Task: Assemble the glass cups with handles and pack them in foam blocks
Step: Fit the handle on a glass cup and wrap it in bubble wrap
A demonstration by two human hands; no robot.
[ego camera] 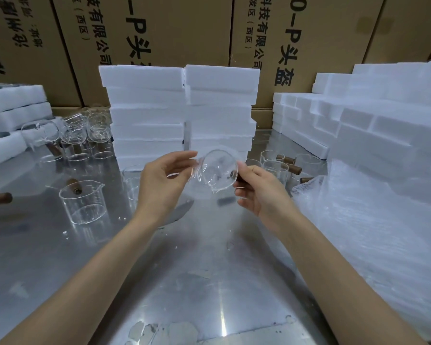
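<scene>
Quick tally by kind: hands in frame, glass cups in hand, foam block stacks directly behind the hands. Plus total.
Hands: 2, left hand and right hand
Glass cup in hand: 1, held by both
Foam block stacks behind: 2, left stack and right stack
Total: 5

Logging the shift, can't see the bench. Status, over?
Left hand grips the cup by its rim; right hand grips its wooden handle. Cup held tilted above the table. Nothing in the way.
</scene>
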